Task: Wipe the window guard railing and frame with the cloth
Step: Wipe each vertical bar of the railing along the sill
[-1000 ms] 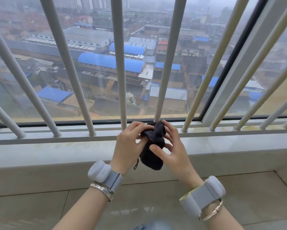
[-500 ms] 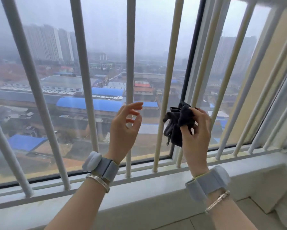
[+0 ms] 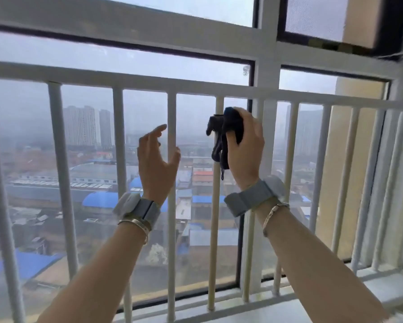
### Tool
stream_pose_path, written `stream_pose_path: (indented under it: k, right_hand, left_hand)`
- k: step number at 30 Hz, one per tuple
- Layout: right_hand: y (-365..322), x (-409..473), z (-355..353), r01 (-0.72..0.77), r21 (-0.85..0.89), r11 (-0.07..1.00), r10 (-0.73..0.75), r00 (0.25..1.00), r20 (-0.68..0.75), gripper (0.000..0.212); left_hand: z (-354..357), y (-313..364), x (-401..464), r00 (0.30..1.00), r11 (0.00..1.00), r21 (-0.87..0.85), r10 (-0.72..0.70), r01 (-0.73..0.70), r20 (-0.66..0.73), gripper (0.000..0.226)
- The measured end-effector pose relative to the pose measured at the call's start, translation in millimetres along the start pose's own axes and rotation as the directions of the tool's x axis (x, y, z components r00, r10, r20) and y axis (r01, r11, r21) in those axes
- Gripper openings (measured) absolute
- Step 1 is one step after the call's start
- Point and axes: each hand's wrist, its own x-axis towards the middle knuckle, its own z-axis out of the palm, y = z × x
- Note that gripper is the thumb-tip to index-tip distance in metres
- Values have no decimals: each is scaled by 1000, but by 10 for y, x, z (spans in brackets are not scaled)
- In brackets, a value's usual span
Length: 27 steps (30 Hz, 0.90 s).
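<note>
The right hand [image 3: 244, 145] is gripping a dark cloth [image 3: 226, 134], with the fingers curled over the top of the bunched fabric and the thumb pressing into its lower part. The cloth is sitting high up against one upright bar [image 3: 215, 206] of the window guard, just below the top rail [image 3: 196, 86], and loose folds and a thin cord are hanging down from the hand beside that bar. The left hand [image 3: 157, 159] is holding nothing; its fingers are spread and relaxed, with the forefinger pointing up and to the right. It is hovering in front of the neighbouring bar [image 3: 172, 229], and whether it is touching that bar cannot be told.

Both wrists are wearing grey bands, the left one [image 3: 137, 207] and the right one [image 3: 254, 194], each with a thin metal bracelet just below it. Both forearms are reaching up from the lower edge of the view.

The white bars are running in a row from the top rail down to a bottom rail near the sill [image 3: 312, 308]. Behind them the window frame [image 3: 268, 73] is standing with a thick white post and a crossbeam, edged in black. Through the glass, blue-roofed buildings [image 3: 98, 199] and hazy tower blocks [image 3: 88, 127] are showing far below. A tan wall [image 3: 349, 159] is showing through the pane on the right.
</note>
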Motion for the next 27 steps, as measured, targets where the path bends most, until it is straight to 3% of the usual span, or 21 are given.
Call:
stream_pose_path:
  k: [5,8,12,16,23,27]
  right_hand:
    - [-46,372,336,96,-100,990,-89,993,79,29]
    - [55,281,515,94,-189,977,-66,986,153,25]
    - [213,-12,494,78,-174,982,-50,986,161,22]
    - [265,-132,358,120,-171,978,-68,957,281,21]
    - [91,485,551,88,-177,980,-56,982,179,27]
    - [272,421,547,95,8,995,-95,981,172,24]
  left_hand:
    - [45,-8,192,978,997,-23,-62,68,197,57]
    - [56,-17,198,973,996,1,-83,85,216,59]
    - [72,-45,190,972,998,1,-67,69,225,66]
    - [64,-112,191,977,1000,-19,-19,23,213,65]
    - [27,-167,180,975,991,-130,31,-2,218,56]
    - [33,-275,84,975,977,-195,-44,87,217,59]
